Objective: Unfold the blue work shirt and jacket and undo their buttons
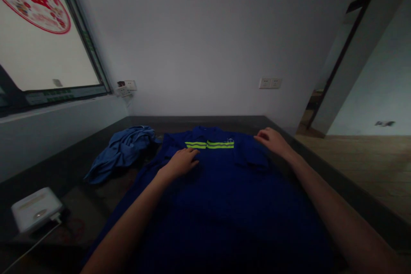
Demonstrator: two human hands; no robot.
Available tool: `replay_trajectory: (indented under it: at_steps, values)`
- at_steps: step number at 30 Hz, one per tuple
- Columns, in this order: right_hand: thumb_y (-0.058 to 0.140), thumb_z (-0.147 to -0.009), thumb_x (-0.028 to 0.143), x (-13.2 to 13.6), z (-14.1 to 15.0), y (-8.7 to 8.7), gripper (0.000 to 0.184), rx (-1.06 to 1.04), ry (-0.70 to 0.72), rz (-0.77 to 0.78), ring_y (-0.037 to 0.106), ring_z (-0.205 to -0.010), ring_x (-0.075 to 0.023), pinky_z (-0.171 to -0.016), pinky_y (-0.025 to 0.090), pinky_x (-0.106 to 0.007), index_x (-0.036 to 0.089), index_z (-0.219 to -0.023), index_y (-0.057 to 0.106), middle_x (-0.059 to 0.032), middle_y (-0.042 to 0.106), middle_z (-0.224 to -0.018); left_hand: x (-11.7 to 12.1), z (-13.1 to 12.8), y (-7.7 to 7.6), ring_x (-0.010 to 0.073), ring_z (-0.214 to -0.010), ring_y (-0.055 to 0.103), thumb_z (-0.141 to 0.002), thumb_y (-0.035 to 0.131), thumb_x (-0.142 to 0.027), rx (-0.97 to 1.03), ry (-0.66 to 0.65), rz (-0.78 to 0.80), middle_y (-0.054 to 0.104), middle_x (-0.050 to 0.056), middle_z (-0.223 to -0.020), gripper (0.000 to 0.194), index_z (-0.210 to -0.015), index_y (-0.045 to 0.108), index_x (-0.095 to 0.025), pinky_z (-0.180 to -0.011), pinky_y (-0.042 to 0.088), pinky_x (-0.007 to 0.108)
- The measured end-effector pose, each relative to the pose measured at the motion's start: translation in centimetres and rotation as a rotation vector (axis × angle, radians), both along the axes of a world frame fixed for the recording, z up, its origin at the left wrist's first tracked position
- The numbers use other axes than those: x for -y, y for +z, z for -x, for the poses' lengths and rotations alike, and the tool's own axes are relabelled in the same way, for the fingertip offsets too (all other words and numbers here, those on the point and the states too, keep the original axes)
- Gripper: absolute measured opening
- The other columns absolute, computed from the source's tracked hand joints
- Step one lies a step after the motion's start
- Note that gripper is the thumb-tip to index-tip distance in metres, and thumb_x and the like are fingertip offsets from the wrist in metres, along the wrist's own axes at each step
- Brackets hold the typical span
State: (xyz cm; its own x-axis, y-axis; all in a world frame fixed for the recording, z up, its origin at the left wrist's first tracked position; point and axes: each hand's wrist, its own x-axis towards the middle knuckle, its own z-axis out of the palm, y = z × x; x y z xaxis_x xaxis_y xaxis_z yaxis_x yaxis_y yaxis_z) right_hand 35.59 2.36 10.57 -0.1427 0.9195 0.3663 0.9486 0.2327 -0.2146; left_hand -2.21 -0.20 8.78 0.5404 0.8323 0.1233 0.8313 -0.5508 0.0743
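A dark blue work shirt (224, 188) with two yellow-green reflective stripes (209, 144) lies spread flat on the dark table (80, 158), collar away from me. My left hand (181, 160) rests palm down on the shirt's chest just below the stripes, fingers stretched out. My right hand (271, 140) lies flat at the shirt's right shoulder, where the sleeve is folded inward, fingers extended.
A crumpled lighter blue garment (123, 150) sits left of the shirt. A white box-shaped device (35, 209) with a cable lies at the table's near left. Wall sockets (270, 82) are behind; a window is at the left, open floor at the right.
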Motion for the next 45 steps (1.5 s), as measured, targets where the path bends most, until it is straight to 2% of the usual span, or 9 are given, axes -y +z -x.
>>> replay_trajectory:
  at_steps: [4,9,14,18,21,26,32,39,45]
  values:
    - [0.05,-0.086,0.02,-3.9,4.4,-2.3,0.03,0.13,0.182,-0.044,0.05,-0.108,-0.0216,-0.095,0.038,-0.033,0.018,-0.113,0.061,-0.0102,0.058,-0.114,7.3,-2.1,0.7,0.0287,-0.112,0.053,-0.09,0.045,-0.032,-0.007,0.037,-0.033,0.057,0.009,-0.124,0.037,-0.126,0.052,-0.025,-0.091,0.045,0.043]
    - [0.039,-0.081,-0.003,-8.0,10.9,-6.2,0.066,0.328,0.286,0.089,0.039,-0.126,-0.0212,-0.1,0.036,-0.039,0.03,-0.137,0.042,-0.0074,0.043,-0.14,14.4,-1.2,-3.7,0.0349,-0.116,0.052,-0.084,0.049,-0.052,0.004,0.062,0.21,0.049,0.01,-0.136,0.054,-0.136,0.041,-0.038,-0.085,0.05,0.05]
    - [0.042,-0.084,0.001,-10.1,15.7,-7.7,0.071,0.37,0.306,0.198,0.03,-0.135,-0.0276,-0.101,0.029,-0.059,0.047,-0.137,0.034,0.0012,0.025,-0.153,16.2,1.5,-9.0,0.0382,-0.134,0.03,-0.081,0.046,-0.062,0.102,-0.002,0.269,0.023,0.007,-0.153,0.077,-0.144,0.004,-0.048,-0.096,0.043,0.057]
    - [0.042,-0.085,0.006,-10.8,17.6,-8.2,0.06,0.346,0.241,0.319,0.05,-0.122,-0.0239,-0.097,0.041,-0.045,0.042,-0.133,0.044,-0.0025,0.039,-0.146,16.0,0.3,-11.6,0.0495,-0.136,0.008,-0.069,0.057,-0.07,0.033,0.043,0.324,0.005,0.011,-0.155,0.099,-0.144,-0.004,-0.045,-0.094,0.019,0.08]
    - [0.043,-0.085,0.008,-11.0,17.7,-8.2,0.057,0.339,0.198,0.325,0.059,-0.112,-0.0222,-0.092,0.046,-0.04,0.038,-0.133,0.047,-0.0063,0.056,-0.132,15.1,-0.4,-11.4,0.0493,-0.136,0.001,-0.072,0.05,-0.072,0.044,0.037,0.271,0.003,0.013,-0.155,0.095,-0.145,-0.003,-0.042,-0.092,0.005,0.083]
    - [0.048,-0.082,0.01,-10.8,15.2,-7.7,0.053,0.384,0.07,0.359,0.062,-0.106,-0.0272,-0.085,0.049,-0.042,0.031,-0.131,0.052,-0.0126,0.065,-0.118,12.0,1.7,-8.7,0.0377,-0.141,0.009,-0.085,0.038,-0.065,0.072,-0.087,0.248,0.008,0.01,-0.156,0.077,-0.146,-0.002,-0.04,-0.102,0.004,0.073]
    - [0.054,-0.078,0.013,-8.6,9.0,-7.5,0.045,0.461,-0.103,0.421,0.061,-0.105,-0.0342,-0.083,0.048,-0.046,0.019,-0.122,0.06,-0.0202,0.064,-0.114,3.5,6.3,-7.5,0.0281,-0.142,0.01,-0.086,0.045,-0.058,0.013,-0.258,0.263,0.013,0.007,-0.156,0.076,-0.147,0.006,-0.036,-0.11,0.009,0.059]
    - [0.051,-0.082,0.018,-6.6,4.7,-7.6,0.035,0.45,-0.198,0.449,0.06,-0.107,-0.0333,-0.084,0.046,-0.046,0.019,-0.114,0.065,-0.0192,0.064,-0.115,-7.1,9.7,-6.2,0.0258,-0.133,0.035,-0.085,0.055,-0.039,-0.015,-0.016,0.145,0.035,0.01,-0.147,0.062,-0.142,0.032,-0.029,-0.108,0.027,0.041]
    - [0.06,-0.08,0.037,-6.5,2.0,-7.5,0.05,0.364,-0.166,0.453,0.057,-0.11,-0.0321,-0.085,0.045,-0.044,0.029,-0.129,0.053,-0.0132,0.058,-0.124,-7.7,7.0,-4.6,0.0289,-0.132,0.034,-0.086,0.041,-0.012,-0.026,0.368,-0.172,0.04,0.015,-0.142,0.056,-0.141,0.034,-0.022,-0.109,0.02,0.053]
